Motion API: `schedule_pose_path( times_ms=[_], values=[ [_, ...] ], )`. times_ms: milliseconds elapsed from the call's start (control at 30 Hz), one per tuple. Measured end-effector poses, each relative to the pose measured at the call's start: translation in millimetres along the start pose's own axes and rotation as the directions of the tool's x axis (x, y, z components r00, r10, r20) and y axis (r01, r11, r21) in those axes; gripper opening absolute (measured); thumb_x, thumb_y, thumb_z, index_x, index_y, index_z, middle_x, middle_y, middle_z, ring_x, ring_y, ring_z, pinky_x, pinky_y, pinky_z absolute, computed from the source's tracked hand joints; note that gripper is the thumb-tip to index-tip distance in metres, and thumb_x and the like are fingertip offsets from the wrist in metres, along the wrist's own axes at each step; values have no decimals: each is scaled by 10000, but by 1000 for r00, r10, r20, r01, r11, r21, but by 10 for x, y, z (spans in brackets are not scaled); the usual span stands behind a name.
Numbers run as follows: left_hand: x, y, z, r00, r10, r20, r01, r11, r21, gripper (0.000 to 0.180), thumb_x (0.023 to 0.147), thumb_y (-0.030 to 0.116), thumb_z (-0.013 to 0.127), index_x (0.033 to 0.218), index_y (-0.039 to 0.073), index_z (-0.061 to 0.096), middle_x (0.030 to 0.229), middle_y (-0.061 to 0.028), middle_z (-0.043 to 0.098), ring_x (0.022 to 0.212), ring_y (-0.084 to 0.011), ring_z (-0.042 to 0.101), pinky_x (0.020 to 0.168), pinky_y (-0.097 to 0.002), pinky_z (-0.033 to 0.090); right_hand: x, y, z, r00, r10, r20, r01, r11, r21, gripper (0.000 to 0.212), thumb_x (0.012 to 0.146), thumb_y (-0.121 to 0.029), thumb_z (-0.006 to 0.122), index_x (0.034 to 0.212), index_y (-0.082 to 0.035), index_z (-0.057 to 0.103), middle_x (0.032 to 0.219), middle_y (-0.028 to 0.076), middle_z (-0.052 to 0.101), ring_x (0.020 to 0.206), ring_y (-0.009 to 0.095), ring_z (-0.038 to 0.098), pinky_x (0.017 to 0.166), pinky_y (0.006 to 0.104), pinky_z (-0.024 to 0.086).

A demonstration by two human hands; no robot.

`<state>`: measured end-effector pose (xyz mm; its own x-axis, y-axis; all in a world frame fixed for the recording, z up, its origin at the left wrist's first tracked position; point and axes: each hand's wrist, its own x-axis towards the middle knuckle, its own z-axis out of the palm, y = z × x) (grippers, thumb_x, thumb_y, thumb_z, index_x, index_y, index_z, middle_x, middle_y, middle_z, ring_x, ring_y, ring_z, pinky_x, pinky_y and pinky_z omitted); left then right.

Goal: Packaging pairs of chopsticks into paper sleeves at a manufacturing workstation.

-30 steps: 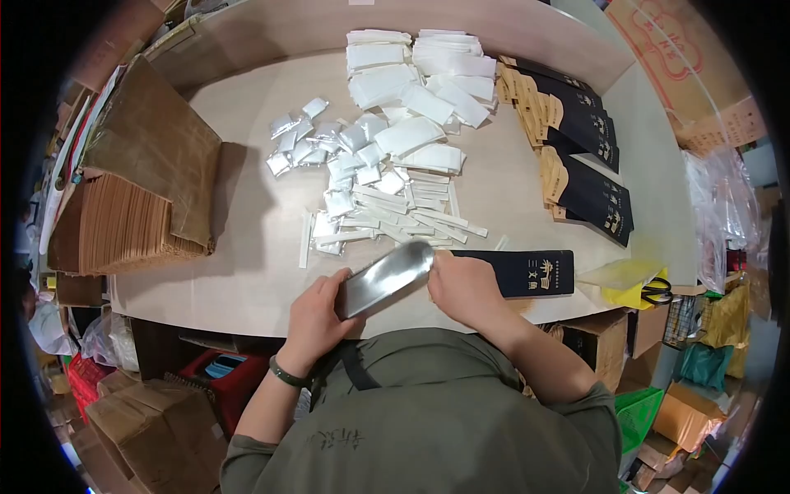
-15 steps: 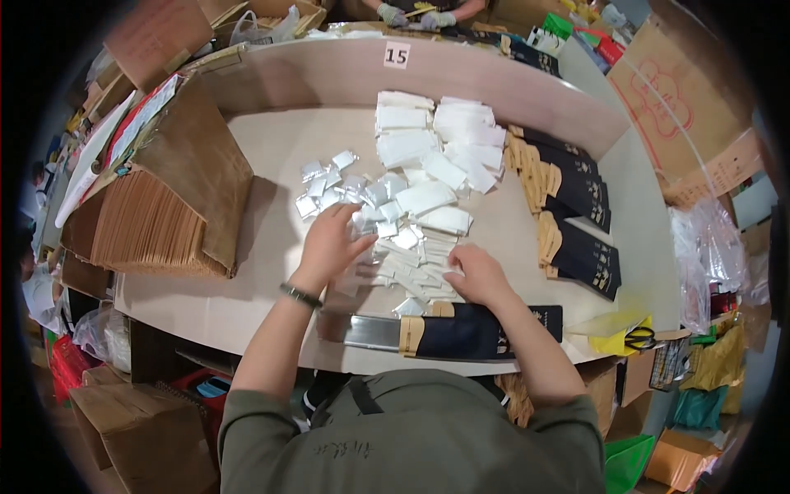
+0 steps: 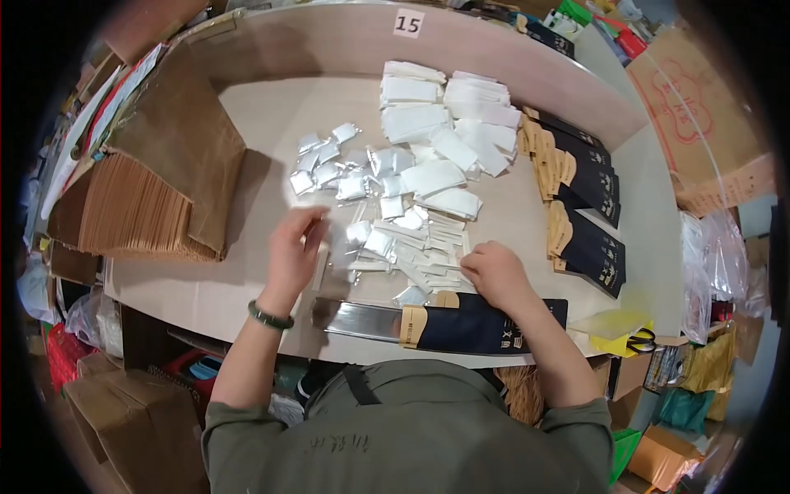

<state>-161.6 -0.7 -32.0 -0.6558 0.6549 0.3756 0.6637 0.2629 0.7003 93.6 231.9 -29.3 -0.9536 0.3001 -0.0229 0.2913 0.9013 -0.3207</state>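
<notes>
My left hand (image 3: 295, 251) hovers at the left of a loose heap, with its fingers a little apart and nothing visible between them. A thin white strip (image 3: 320, 268) is beside it. At the heap's right edge, my right hand (image 3: 498, 276) has its fingers curled together over narrow white paper-wrapped sticks (image 3: 420, 251); whatever they pinch is hidden. Small clear-wrapped white sachets (image 3: 354, 188) lie beyond the sticks. Below my right hand, a dark navy pouch with a tan end (image 3: 457, 329) lies against a shiny metal plate (image 3: 358, 319) by the table's front edge.
Stacked white flat packets (image 3: 415, 122) sit toward the back. Dark pouches with tan ends (image 3: 588, 245) line the right side. A cardboard box of brown sheets (image 3: 144, 206) stands at left. Scissors (image 3: 640, 340) lie on yellow material at the right front. A raised panel (image 3: 313, 41) bounds the back.
My left hand has drawn back left and nearer, away from the sachets it was over. My right hand stays by the sticks' right edge. The whole view has shifted slightly.
</notes>
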Motion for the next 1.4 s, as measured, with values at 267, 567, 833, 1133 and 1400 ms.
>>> schedule_pose_path(
  times_ms=[267, 567, 833, 1133, 1400],
  values=[
    [-1292, 330, 106, 984, -103, 143, 88, 990, 113, 253, 813, 93, 712, 1050, 54, 633, 830, -84, 632, 728, -245, 621, 653, -352, 491, 841, 17, -344, 996, 50, -75, -36, 982, 187, 112, 831, -144, 640, 875, -62, 703, 861, 97, 677, 858, 315, 622, 750, 414, 506],
    [-818, 119, -617, 998, 66, 15, -67, 954, 294, 372, 753, 126, 755, 1102, 82, 634, 1043, -143, 647, 940, -342, 630, 811, -423, 517, 1543, 375, -55, 983, -183, 29, 183, 937, -298, 86, 775, -114, 600, 786, -44, 650, 848, 139, 661, 848, 344, 637, 743, 447, 514],
    [344, -936, -2105, 963, -246, -113, 261, 730, 631, 210, 897, 178, 578, 990, 30, 694, 895, -213, 682, 842, -399, 653, 737, -466, 517, 747, -876, -314, 984, 52, 168, -144, 787, 599, 223, 802, -215, 640, 799, 4, 682, 768, 190, 693, 686, 345, 657, 648, 417, 522],
    [506, -1036, -2032, 976, -215, -31, 188, 766, 614, 234, 896, 167, 572, 1032, 0, 663, 898, -244, 678, 867, -413, 652, 748, -463, 518, 151, -1426, 249, 949, -192, 251, 133, 963, 234, 152, 835, -177, 651, 864, -28, 637, 874, 153, 642, 830, 362, 648, 694, 473, 524],
    [-160, -951, -2011, 824, -379, -420, 400, 915, -41, 194, 993, 157, 555, 1105, 0, 578, 816, -37, 589, 714, -139, 561, 645, -272, 454, -87, -1394, 241, 959, -261, 111, 243, 958, 155, 197, 819, -170, 707, 924, -46, 598, 893, 123, 611, 840, 318, 621, 705, 413, 511]
  ],
)
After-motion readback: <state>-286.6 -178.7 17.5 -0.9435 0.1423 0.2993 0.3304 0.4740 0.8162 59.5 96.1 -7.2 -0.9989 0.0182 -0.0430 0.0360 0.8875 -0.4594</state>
